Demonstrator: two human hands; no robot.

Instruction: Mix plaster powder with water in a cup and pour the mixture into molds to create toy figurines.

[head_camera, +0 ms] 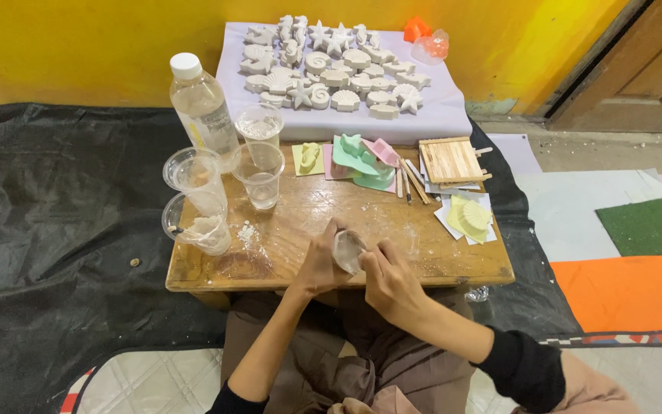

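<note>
My left hand (317, 266) holds a small pale plaster piece (347, 250) upright over the near edge of a low wooden table (438, 257). My right hand (389, 281) is closed beside it, its fingertips pressed against the piece's right side; whether it grips a tool is hidden. Both hands sit over my lap at the table's front middle.
Clear plastic cups (260, 173) and a water bottle (201, 107) stand at the table's left. Coloured moulds (362, 159), sticks (411, 184) and a wooden slat rack (451, 160) lie at the back right. White shell and star casts (331, 69) cover a lilac cloth by the yellow wall.
</note>
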